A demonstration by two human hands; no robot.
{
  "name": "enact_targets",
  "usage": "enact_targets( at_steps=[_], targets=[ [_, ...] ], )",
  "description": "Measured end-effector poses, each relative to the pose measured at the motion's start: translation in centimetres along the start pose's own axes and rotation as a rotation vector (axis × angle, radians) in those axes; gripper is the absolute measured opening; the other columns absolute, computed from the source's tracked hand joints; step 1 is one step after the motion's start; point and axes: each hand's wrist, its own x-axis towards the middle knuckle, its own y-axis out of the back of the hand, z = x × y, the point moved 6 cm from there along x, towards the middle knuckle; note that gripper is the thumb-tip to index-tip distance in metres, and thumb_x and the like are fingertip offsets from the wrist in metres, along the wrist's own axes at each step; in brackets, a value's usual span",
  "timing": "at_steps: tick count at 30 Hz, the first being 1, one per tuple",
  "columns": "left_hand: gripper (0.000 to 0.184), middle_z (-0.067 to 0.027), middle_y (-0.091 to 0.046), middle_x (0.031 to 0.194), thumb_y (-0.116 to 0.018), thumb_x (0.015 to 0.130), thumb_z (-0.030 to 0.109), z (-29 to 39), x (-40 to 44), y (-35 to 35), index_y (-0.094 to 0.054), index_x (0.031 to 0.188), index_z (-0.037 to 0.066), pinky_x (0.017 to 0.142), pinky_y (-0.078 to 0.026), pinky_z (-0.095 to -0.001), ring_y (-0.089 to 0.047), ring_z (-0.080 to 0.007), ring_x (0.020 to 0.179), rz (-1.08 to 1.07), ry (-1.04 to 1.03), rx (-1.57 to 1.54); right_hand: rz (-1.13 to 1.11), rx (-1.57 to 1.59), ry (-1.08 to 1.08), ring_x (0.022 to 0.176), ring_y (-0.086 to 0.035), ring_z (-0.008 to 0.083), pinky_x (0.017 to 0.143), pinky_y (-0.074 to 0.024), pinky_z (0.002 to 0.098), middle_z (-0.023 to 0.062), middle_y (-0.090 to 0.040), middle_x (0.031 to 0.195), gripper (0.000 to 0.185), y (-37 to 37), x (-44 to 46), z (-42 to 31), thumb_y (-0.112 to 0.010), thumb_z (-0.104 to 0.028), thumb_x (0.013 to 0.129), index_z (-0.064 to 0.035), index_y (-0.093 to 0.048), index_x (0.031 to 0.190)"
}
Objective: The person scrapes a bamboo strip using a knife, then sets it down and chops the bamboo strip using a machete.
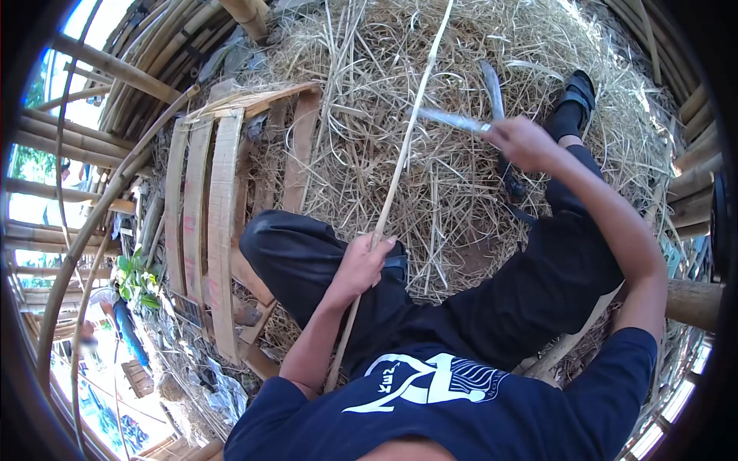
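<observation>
My left hand (360, 265) is wrapped round a long, thin bamboo strip (407, 138). The strip slants from beside my body, across my lap, to the top edge of the view. In my closed right hand (526, 144) is a knife, its blade (452, 120) blurred and pointing left. The blade's tip is close to the strip, and I cannot tell whether they touch. Beyond my right hand a second, larger blade, like a machete (493, 88), lies on the shavings. What seems to be its dark handle (510, 180) is nearer to my right leg.
Bamboo shavings (461, 200) cover the ground around my legs. A slatted wooden pallet (196, 200) stands on the left. Bamboo poles (77, 138) form a fence behind it, with more poles stacked at upper left. Another person (123, 323) is at lower left, beyond the fence.
</observation>
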Motion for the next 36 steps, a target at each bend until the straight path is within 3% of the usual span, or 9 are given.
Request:
enact_targets(
  at_steps=[5,19,21,23,24,25,27,32,36],
  targets=[
    [0.022,0.0067,-0.032,0.050,-0.052,0.096,0.021,0.5,0.2,-1.0,-0.045,0.078,0.009,0.035,-0.029,-0.0216,-0.030,-0.0034,0.037,-0.110,0.063,-0.178,-0.321,0.108,0.281,0.064,-0.061,0.0370,0.064,-0.0482,0.0468,0.0198,-0.061,0.068,0.042,-6.1,-2.5,-7.7,-0.044,-0.039,0.097,-0.0016,-0.062,0.087],
    [0.020,0.0074,-0.032,0.051,-0.054,0.094,0.019,0.1,2.2,-1.2,-0.046,0.078,0.010,0.034,-0.028,-0.0212,-0.030,-0.0026,0.038,0.035,0.047,-0.023,-0.160,-0.141,0.514,0.057,-0.056,0.0392,0.050,-0.0413,0.0484,0.0154,-0.055,0.055,0.036,-6.7,-0.9,-7.3,-0.055,-0.039,0.090,-0.0068,-0.055,0.074],
    [0.021,0.0073,-0.032,0.051,-0.054,0.094,0.020,0.3,1.9,-1.0,-0.045,0.078,0.010,0.034,-0.029,-0.0216,-0.031,-0.0029,0.038,0.025,0.037,-0.033,-0.136,-0.167,0.490,0.057,-0.060,0.0362,0.051,-0.0460,0.0448,0.0146,-0.060,0.063,0.024,-6.5,-0.2,-6.3,-0.057,-0.033,0.088,-0.0102,-0.063,0.086],
    [0.022,0.0071,-0.031,0.051,-0.054,0.094,0.020,0.1,1.1,-0.7,-0.045,0.077,0.010,0.034,-0.030,-0.0219,-0.031,-0.0032,0.038,0.010,0.024,-0.038,0.083,-0.330,0.263,0.075,-0.067,0.0280,0.068,-0.0536,0.0399,0.0111,-0.068,0.087,0.033,-3.6,3.7,0.7,-0.054,-0.020,0.081,-0.0163,-0.065,0.112],
    [0.022,0.0069,-0.031,0.050,-0.054,0.094,0.020,-0.6,0.3,-0.8,-0.045,0.076,0.010,0.034,-0.030,-0.0222,-0.032,-0.0036,0.037,-0.013,0.033,-0.042,0.001,-0.066,-0.232,0.087,-0.065,0.0309,0.075,-0.0520,0.0423,0.0152,-0.067,0.092,0.031,0.8,4.1,4.2,-0.049,-0.022,0.085,-0.0109,-0.064,0.109],
    [0.023,0.0067,-0.031,0.050,-0.054,0.094,0.020,-0.9,-0.1,-0.8,-0.045,0.075,0.010,0.034,-0.031,-0.0224,-0.032,-0.0041,0.037,-0.031,0.043,-0.047,0.189,-0.257,-0.162,0.091,-0.062,0.0360,0.078,-0.0496,0.0444,0.0199,-0.065,0.093,0.036,3.6,4.4,7.6,-0.041,-0.029,0.093,-0.0039,-0.062,0.106],
    [0.024,0.0064,-0.031,0.049,-0.054,0.094,0.019,-0.4,0.3,-0.5,-0.044,0.074,0.010,0.035,-0.031,-0.0223,-0.032,-0.0045,0.037,-0.037,0.054,-0.077,0.546,0.020,-0.276,0.077,-0.060,0.0377,0.069,-0.0445,0.0440,0.0227,-0.062,0.081,0.047,5.2,3.3,12.5,-0.037,-0.037,0.098,0.0039,-0.059,0.099],
    [0.026,0.0060,-0.031,0.047,-0.051,0.095,0.019,0.6,0.5,-0.6,-0.043,0.072,0.010,0.034,-0.030,-0.0222,-0.032,-0.0049,0.035,-0.132,0.088,-0.216,0.045,0.110,-0.109,0.073,-0.062,0.0305,0.069,-0.0457,0.0433,0.0220,-0.062,0.078,0.046,2.1,0.9,3.9,-0.044,-0.038,0.097,0.0031,-0.062,0.087],
    [0.026,0.0059,-0.032,0.047,-0.051,0.095,0.019,0.1,0.8,-1.3,-0.042,0.072,0.010,0.034,-0.029,-0.0222,-0.032,-0.0049,0.035,-0.106,0.073,-0.187,-0.138,0.070,0.228,0.067,-0.061,0.0346,0.068,-0.0482,0.0460,0.0199,-0.062,0.074,0.046,-1.7,-0.1,-4.6,-0.043,-0.039,0.097,0.0002,-0.064,0.086]
  ],
)
